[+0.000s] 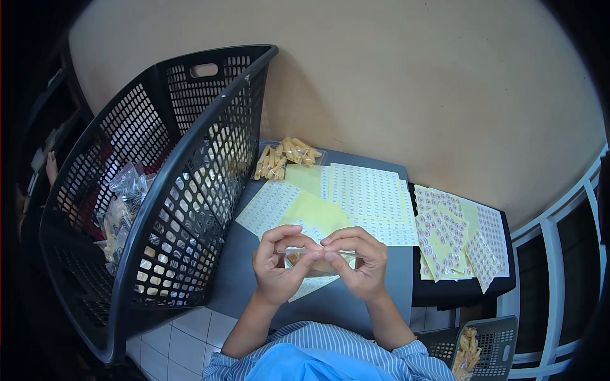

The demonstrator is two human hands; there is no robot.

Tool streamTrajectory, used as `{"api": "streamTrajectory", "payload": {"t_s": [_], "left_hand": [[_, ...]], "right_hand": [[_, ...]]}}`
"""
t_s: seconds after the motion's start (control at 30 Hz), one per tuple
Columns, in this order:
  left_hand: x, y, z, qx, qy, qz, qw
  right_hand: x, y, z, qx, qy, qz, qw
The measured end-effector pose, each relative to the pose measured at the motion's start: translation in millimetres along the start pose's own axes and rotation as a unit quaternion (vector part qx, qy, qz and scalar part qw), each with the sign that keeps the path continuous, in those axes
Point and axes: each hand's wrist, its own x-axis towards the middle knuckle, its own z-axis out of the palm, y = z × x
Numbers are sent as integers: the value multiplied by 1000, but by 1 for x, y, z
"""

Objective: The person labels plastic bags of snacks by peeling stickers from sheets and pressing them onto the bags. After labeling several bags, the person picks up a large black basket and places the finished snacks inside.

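Note:
Both hands meet in front of my chest over the grey table. Between them is a small clear plastic bag (311, 269), its top edge stretched from one hand to the other. My left hand (283, 263) pinches this edge with thumb and fingers. On the other side, my right hand (357, 260) pinches the same edge, the two thumbs almost touching. Something brownish shows inside the bag, but the fingers hide most of it. Beneath and beyond the hands lie sticker sheets (372, 197) with rows of small printed labels.
A tall black laundry basket (216, 165) holding several plastic bags (124, 203) stands at the left. Bagged tube-shaped snacks (289, 155) lie at the table's back. More sticker sheets (441, 235) cover a black table at right. A lower basket (502, 346) with snacks sits front right.

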Motion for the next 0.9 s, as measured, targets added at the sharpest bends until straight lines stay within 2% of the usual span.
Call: {"api": "streamTrajectory", "payload": {"t_s": [0.13, 0.2, 0.27, 0.33, 0.47, 0.53, 0.57, 0.6, 0.67, 0.7, 0.73, 0.8, 0.87, 0.9], "left_hand": [[-1, -4, 0, -37, -13, -75, 996], [-3, -7, -2, -62, -20, -180, 981], [-9, -18, -4, -64, -38, -195, 978], [-19, -26, -7, -76, -43, -262, 961], [-38, -32, -6, -64, -64, -289, 953], [-47, -32, -1, -191, -46, -301, 933], [-52, -35, -5, -138, -97, -279, 945], [-58, -37, -9, -139, -97, -282, 944], [-69, -42, -17, -22, -190, -386, 902], [-70, -45, -16, -33, -151, -392, 907], [-69, -51, -18, -32, -151, -393, 906], [-58, -65, -24, -217, 46, -409, 885], [-29, -70, -31, -294, 98, -476, 823], [-17, -83, -38, -348, 79, -462, 812]], "right_hand": [[-7, 7, 0, 11, 16, 23, 1000], [-13, 12, -1, 36, 12, 79, 996], [-22, 19, -2, 49, 28, 112, 992], [-31, 25, -3, 40, 27, 138, 989], [-54, 27, 0, 51, 58, 189, 979], [-65, 28, 2, 81, 94, 230, 965], [-71, 31, 2, 80, 96, 233, 964], [-77, 36, 1, 60, 82, 244, 964], [-82, 41, -2, 40, 69, 256, 963], [-82, 42, -4, 29, 88, 229, 969], [-82, 45, -5, 17, 108, 201, 973], [-82, 59, -9, -35, 113, 223, 968], [-75, 70, -8, -88, 115, 244, 959], [-66, 75, -2, -155, 84, 213, 961]]}}
